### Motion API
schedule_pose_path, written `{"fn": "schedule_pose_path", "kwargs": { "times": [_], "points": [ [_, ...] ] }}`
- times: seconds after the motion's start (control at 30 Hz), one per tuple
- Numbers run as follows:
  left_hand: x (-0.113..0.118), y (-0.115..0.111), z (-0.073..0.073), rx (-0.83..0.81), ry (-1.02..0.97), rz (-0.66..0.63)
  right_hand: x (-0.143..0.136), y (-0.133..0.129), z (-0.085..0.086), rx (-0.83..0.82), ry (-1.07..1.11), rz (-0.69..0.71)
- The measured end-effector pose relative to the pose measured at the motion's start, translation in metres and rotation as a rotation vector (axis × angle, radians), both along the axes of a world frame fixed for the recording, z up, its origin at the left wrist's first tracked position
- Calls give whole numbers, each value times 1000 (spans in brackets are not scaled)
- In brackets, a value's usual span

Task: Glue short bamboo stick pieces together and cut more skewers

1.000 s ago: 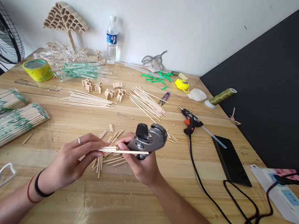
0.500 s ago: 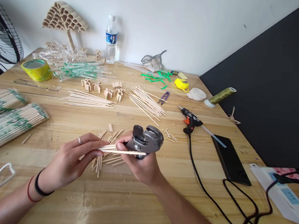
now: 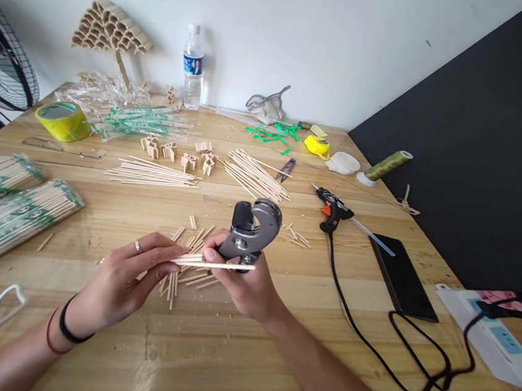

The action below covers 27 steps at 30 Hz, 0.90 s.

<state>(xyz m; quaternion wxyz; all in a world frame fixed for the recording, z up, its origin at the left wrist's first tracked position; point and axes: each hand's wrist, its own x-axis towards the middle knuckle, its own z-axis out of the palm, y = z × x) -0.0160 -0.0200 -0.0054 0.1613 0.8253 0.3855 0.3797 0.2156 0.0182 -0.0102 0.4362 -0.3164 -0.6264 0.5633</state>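
Observation:
My left hand pinches several thin wooden sticks between thumb and fingers; they point right, across the front of my right hand. My right hand is closed around a dark metal cutter, its curved jaws tilted up and standing apart, with nothing seen between them. The right thumb and index finger also touch the sticks near their middle. Beneath and behind both hands lies a loose pile of short cut sticks on the wooden table.
Long sticks and small stick bundles lie behind the hands. To the right are a glue gun with its black cable and a black phone. Packed sticks lie left. A water bottle stands at the back.
The cutter in my right hand has turned more upright, and its jaws now show a wider gap. The sticks and my left hand have barely moved.

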Motion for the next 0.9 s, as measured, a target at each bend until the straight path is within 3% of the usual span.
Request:
{"fn": "schedule_pose_path", "kwargs": {
  "times": [0.3, 0.5, 0.67, 0.9],
  "points": [
    [0, 1, 0, -6, -34, 7, 0, -1, -1, -60, 23, 71],
    [0, 1, 3, -25, -78, 30, 0, 1, -2, -68, 136, 20],
    [1, 1, 8, -141, -82, 114, 1, 5, -9, -139, 316, -2],
    [2, -1, 15, -338, -94, 155, 2, 7, -10, -145, 250, 2]
  ]
}}
